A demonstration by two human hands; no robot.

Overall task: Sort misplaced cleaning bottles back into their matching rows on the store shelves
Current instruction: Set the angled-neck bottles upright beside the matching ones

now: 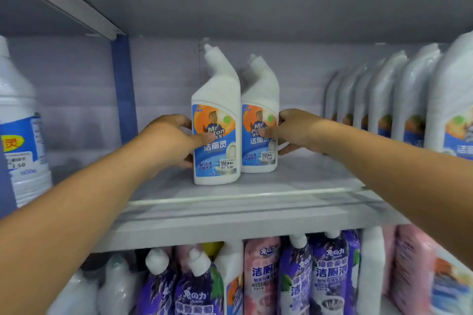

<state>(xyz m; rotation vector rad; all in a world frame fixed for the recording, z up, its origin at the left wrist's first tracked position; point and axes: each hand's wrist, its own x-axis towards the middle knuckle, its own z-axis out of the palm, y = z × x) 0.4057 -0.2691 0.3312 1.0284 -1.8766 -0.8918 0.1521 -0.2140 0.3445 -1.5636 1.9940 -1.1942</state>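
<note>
Holding two angled-neck white bottles on the upper shelf (256, 202), I judge I am mid-placement: both stand upright on the shelf board, side by side and touching, in the open stretch left of a packed row (399, 100) of what look like the same bottles. My left hand (170, 137) grips the left bottle (216, 120), thumb across its front label, the other fingers curled round its left side and mostly hidden. My right hand (294, 132) grips the right bottle (259, 123) the same way, thumb on the label, fingers wrapped behind its right edge. The left bottle sits nearer the front lip than the right one. Next, as I read it, the pair wants sliding right to close up against that row, labels facing out, before I let go. On the shelf below, a white bottle (231, 279) with the same label stands among the purple ones (197, 291); it looks misplaced and likely comes after.
</note>
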